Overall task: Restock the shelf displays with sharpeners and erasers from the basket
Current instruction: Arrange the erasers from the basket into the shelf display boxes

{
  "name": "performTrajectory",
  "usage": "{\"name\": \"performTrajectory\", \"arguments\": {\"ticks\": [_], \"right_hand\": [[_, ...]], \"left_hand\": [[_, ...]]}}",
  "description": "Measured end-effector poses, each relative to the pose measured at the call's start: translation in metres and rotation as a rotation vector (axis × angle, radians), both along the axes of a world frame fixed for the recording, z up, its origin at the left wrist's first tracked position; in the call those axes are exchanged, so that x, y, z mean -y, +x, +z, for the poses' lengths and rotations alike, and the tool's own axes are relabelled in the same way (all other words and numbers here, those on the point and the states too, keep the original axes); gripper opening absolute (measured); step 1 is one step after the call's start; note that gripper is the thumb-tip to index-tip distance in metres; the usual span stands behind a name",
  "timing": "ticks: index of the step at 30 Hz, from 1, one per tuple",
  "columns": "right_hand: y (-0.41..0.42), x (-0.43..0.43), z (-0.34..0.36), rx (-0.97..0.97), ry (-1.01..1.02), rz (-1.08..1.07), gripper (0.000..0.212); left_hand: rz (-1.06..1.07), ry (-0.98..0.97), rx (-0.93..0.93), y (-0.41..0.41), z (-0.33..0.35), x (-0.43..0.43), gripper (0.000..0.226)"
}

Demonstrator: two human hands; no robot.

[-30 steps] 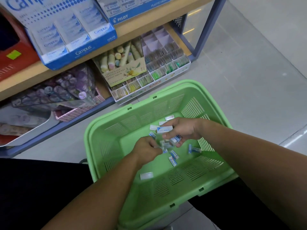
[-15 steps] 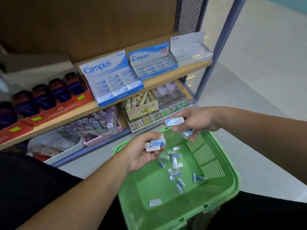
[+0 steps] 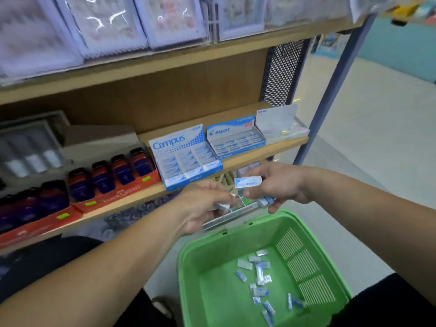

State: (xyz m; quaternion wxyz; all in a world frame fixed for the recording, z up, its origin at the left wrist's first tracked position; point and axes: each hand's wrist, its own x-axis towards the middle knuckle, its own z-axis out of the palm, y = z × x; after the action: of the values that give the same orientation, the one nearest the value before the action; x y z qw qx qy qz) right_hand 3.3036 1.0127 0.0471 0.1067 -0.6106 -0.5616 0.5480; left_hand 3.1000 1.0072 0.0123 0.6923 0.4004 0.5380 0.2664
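The shelf [image 3: 250, 158] carries the open display boxes, among them the Campus box [image 3: 186, 159] and the Pilot box [image 3: 236, 140], both showing rows of blue-and-white erasers. Below, the green basket [image 3: 212, 253] sits near the person's lap, with loose erasers [image 3: 259, 274] scattered on its floor. Both hands are raised between basket and shelf, just below the Campus box. The right grip [image 3: 278, 185] pinches a sleeved eraser [image 3: 247, 181] between thumb and forefinger, with a few smaller pieces tucked under the curled lower fingers. The left grip [image 3: 200, 204] is curled round some small wrapped pieces [image 3: 223, 205]; how many I cannot tell. This looks like the carry from basket to display. The next move likely calls for matching the eraser's brand to its box, then sliding it flat into a row without dropping the tucked ones
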Motion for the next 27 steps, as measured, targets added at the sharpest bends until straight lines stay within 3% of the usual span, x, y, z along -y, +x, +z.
{"name": "performTrajectory", "arguments": {"ticks": [5, 11, 18, 24, 27], "right_hand": [[-0.035, -0.021, -0.005, -0.115, 0.015, -0.032, 0.021], [-0.061, -0.057, -0.025, -0.194, 0.052, -0.065, 0.021], [-0.082, -0.115, -0.042, -0.254, 0.045, -0.163, 0.019], [-0.081, -0.14, -0.052, -0.263, 0.12, -0.12, 0.022], [-0.074, -0.152, -0.054, -0.189, 0.192, -0.161, 0.019]], "left_hand": [[-0.051, 0.083, -0.106, -0.026, 0.021, -0.031, 0.036], [-0.064, -0.009, -0.023, -0.06, 0.029, -0.078, 0.028], [0.169, -0.049, 0.05, -0.061, 0.01, -0.13, 0.015], [0.316, -0.057, 0.105, -0.058, -0.01, -0.157, 0.009], [0.351, -0.052, 0.096, -0.055, -0.015, -0.163, 0.007]]}}
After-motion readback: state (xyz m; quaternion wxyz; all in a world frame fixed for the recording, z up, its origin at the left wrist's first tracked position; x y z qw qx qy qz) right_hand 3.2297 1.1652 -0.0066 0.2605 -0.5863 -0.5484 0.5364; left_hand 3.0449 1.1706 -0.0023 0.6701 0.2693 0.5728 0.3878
